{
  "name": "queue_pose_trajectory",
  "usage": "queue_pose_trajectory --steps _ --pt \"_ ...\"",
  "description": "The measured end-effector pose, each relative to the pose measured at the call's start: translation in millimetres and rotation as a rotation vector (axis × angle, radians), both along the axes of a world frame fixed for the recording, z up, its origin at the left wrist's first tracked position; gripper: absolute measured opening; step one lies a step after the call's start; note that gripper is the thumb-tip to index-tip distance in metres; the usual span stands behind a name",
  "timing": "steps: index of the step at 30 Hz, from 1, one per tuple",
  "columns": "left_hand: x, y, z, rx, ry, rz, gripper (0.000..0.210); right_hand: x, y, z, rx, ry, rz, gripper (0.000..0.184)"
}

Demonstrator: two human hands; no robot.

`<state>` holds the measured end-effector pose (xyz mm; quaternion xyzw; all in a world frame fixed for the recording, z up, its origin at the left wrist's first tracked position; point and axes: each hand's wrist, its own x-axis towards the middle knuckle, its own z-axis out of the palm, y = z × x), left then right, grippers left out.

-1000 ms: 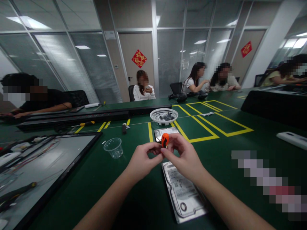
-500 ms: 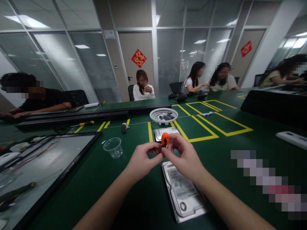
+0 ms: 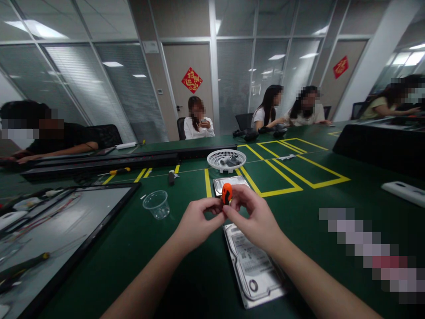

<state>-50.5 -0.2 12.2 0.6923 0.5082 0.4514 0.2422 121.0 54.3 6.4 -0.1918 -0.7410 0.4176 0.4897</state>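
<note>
A small orange-and-black screwdriver [image 3: 227, 194] is pinched between my two hands, its handle end upward; the shaft does not show. My left hand [image 3: 203, 217] closes thumb and index finger on its left side. From the right, my right hand [image 3: 254, 212] grips it with thumb and curled fingers. Below my right hand a silver hard drive [image 3: 252, 270] lies label up on the green table, partly covered by the wrist. Behind my fingers lies a second hard drive [image 3: 219, 184], partly hidden.
A clear plastic cup [image 3: 156, 206] stands left of my hands. Farther back is a white basket [image 3: 212, 163] holding dark parts. A framed panel [image 3: 109, 212] with tools and wires occupies the left, a dark box [image 3: 372, 148] the right. Several people sit across the table.
The orange handle has tilted and shifted slightly left between my fingers. Both hands otherwise keep nearly the same place.
</note>
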Motion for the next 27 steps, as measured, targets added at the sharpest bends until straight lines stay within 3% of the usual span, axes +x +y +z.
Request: queue_pose_trajectory --steps 8,14,22,27 --pt "-0.2 1.3 -2.4 -0.033 -0.052 0.026 0.017 -0.9 1.2 -3.1 -0.009 0.016 -0.023 0.030" --pt "0.6 0.6 -0.7 0.002 -0.037 -0.010 0.010 0.1 0.2 -2.4 0.004 0.016 0.002 0.042" --pt "-0.4 1.4 -2.1 -0.011 -0.054 0.018 0.013 -0.5 -1.4 -0.5 -0.024 0.034 -0.007 0.032" --pt "-0.7 0.6 -0.2 -0.007 -0.031 -0.001 0.012 1.2 -1.3 -0.1 -0.005 -0.002 -0.001 0.038"
